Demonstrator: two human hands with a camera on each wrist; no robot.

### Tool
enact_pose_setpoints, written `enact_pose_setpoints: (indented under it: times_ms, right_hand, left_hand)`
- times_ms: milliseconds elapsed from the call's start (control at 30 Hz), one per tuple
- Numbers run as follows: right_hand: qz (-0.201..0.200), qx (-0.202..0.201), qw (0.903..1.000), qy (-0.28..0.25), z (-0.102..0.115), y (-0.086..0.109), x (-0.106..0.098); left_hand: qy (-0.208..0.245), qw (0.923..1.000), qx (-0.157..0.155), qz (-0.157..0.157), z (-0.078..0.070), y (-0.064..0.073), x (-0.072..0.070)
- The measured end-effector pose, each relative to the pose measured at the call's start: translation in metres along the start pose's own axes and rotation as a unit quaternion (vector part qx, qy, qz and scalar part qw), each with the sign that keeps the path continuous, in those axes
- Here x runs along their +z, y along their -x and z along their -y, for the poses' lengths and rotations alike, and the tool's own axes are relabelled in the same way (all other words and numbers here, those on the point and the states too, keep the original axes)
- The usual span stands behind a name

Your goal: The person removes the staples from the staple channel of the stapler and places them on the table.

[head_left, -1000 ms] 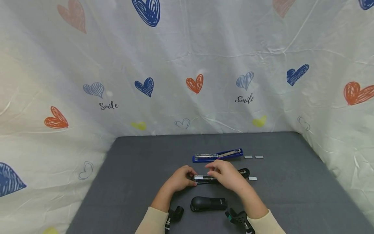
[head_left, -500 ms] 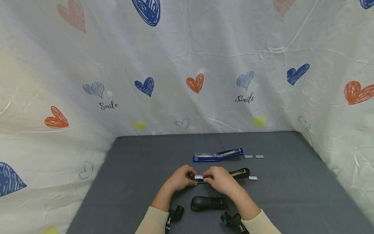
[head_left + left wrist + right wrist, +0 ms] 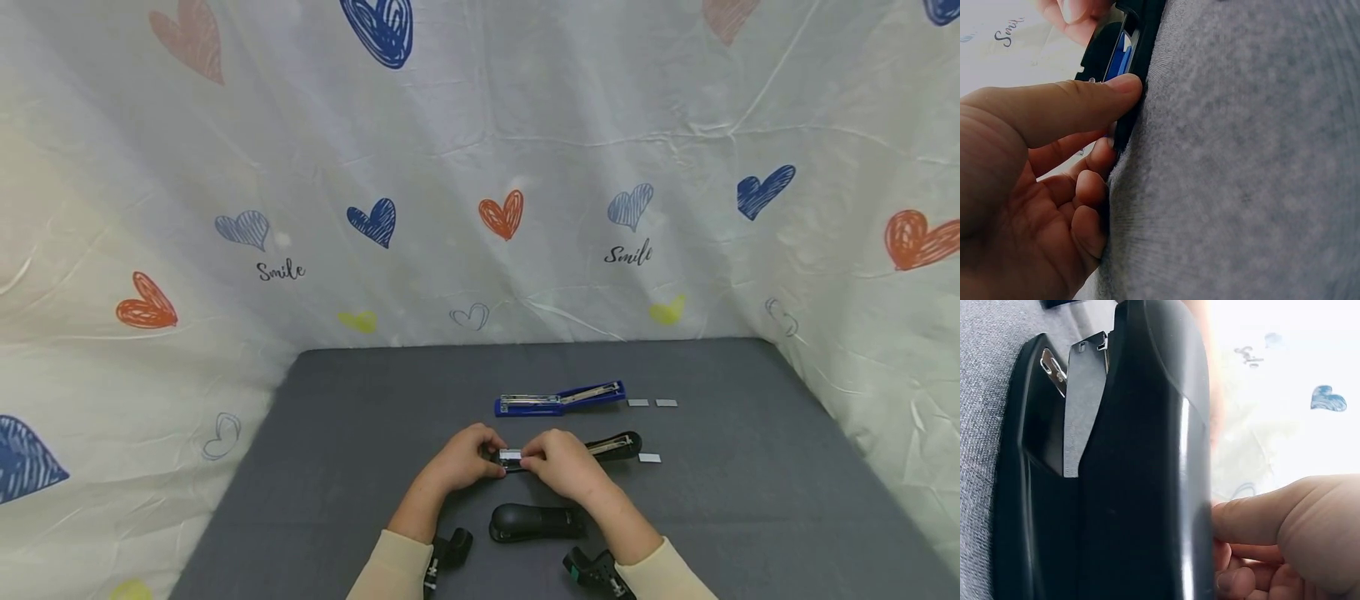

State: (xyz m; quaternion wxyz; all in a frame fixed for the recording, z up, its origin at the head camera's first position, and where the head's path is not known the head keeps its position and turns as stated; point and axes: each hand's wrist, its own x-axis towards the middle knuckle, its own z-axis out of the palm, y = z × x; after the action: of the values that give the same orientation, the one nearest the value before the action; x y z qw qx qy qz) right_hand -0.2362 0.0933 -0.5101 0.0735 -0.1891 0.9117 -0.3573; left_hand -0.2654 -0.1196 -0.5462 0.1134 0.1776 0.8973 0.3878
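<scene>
An opened-out black stapler (image 3: 618,447) lies across the middle of the table, its lid swung to the right. At its left end my left hand (image 3: 462,460) grips the base; in the left wrist view the thumb (image 3: 1124,85) presses its edge, with fingers curled beneath. A pale staple strip (image 3: 511,454) sits in the channel. My right hand (image 3: 567,468) has thumb and forefinger pinched at the channel, right beside the strip's right end. In the right wrist view a closed black stapler (image 3: 1141,462) hides those fingertips.
The closed stapler (image 3: 536,523) lies nearer the body, between the forearms. Behind stands an opened blue stapler (image 3: 528,406). Loose staple strips lie to the right: one (image 3: 649,457) beside the black lid, two near the blue one. A heart-printed curtain (image 3: 420,275) borders the table.
My right hand has come down and left from above the black stapler to its channel, beside the staple strip, and stays there since half a second ago. The left hand keeps its place.
</scene>
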Motion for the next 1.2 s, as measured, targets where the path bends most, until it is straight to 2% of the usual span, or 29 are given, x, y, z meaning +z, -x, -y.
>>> enact_pose_setpoints:
  times_ms: [233,433,600,933,1200]
  right_hand:
    - [-0.028,0.016,0.9994,-0.013,-0.001,-0.003,0.005]
    - [-0.062,0.008,0.9979,-0.017,-0.002,-0.006,0.014]
    - [-0.085,0.005,0.9954,-0.045,-0.001,-0.007,0.017]
    - [-0.072,-0.012,0.9945,-0.075,-0.003,-0.008,0.015]
    - [-0.064,0.018,0.9896,-0.127,-0.004,-0.006,-0.001]
  left_hand:
    - [0.0,1.0,-0.003,-0.002,0.002,0.001,0.001]
    - [-0.005,1.0,0.003,-0.002,0.003,0.0,0.002]
    - [-0.005,1.0,0.003,-0.002,0.002,-0.002,0.002]
    - [-0.007,1.0,0.003,-0.003,0.0,-0.001,0.002]
    - [-0.006,0.9999,0.008,-0.005,0.0,0.0,0.002]
